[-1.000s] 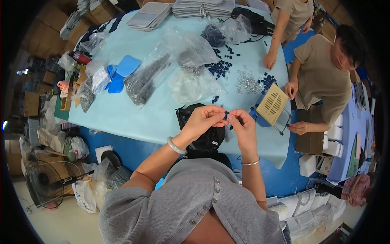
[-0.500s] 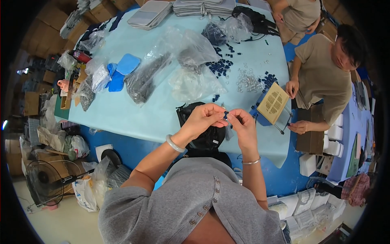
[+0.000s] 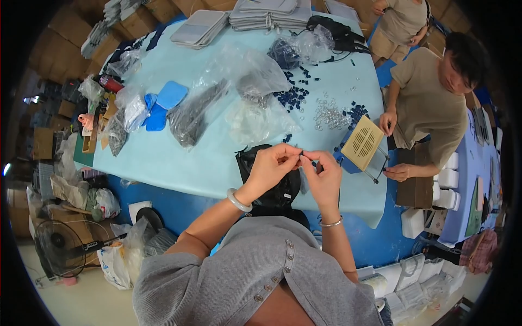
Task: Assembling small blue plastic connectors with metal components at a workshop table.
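Observation:
My left hand (image 3: 272, 167) and my right hand (image 3: 324, 176) meet fingertip to fingertip above the near edge of the table. Between their pinched fingers is a small dark blue piece (image 3: 302, 154), mostly covered, so its exact kind cannot be made out. Just below my hands lies a black bag (image 3: 284, 187). Farther off on the table are a heap of small dark blue pieces (image 3: 293, 99) and a scatter of small shiny rings or clips (image 3: 329, 115). More dark blue pieces (image 3: 356, 113) lie beside a tan printed board (image 3: 362, 144) on a blue frame.
Plastic bags of dark material (image 3: 196, 117) and blue pads (image 3: 172, 94) lie on the pale table (image 3: 141, 163). Grey folded cases (image 3: 270, 15) are stacked at the back. A co-worker (image 3: 435, 98) stands at the right, hands by the board. A fan (image 3: 58, 247) stands lower left.
My fingertips have closed further over the small dark blue piece, which shows less now. My view has shifted slightly; the co-worker's hands stay by the board.

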Action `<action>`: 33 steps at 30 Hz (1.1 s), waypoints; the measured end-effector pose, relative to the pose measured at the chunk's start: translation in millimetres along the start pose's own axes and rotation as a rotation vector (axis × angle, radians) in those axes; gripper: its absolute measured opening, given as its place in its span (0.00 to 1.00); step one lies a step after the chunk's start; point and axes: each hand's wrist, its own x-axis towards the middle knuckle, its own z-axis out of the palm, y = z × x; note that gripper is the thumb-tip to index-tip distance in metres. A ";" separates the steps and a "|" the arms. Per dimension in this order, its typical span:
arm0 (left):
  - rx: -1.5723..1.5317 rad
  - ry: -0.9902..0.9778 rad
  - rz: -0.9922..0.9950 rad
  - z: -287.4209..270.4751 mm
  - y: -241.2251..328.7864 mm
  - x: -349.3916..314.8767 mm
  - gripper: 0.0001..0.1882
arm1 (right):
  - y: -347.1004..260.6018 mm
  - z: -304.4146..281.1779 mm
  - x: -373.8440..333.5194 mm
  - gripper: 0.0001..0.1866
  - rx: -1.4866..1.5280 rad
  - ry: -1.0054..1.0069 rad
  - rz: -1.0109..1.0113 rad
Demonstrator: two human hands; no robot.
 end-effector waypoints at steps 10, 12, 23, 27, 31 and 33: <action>0.412 0.135 0.137 -1.2 3.2 4.7 0.06 | 6.4 15.8 3.1 0.06 -0.250 0.068 -0.140; 0.407 0.134 0.125 -1.5 1.4 7.5 0.06 | 10.2 15.4 4.4 0.05 -0.195 0.040 -0.119; 0.201 0.072 -0.029 -4.6 -11.8 9.8 0.06 | 23.5 14.3 -3.3 0.05 0.102 -0.040 0.220; 0.401 0.063 0.033 -8.3 -17.9 1.7 0.06 | 31.4 22.0 -11.0 0.05 -0.028 0.007 0.054; 0.516 0.007 0.050 -13.5 -25.4 -3.2 0.08 | 36.5 27.4 -18.7 0.05 -0.151 0.042 -0.020; 0.394 -0.004 -0.048 -12.6 -25.8 -2.3 0.08 | 41.6 28.5 -19.8 0.05 -0.144 0.046 -0.027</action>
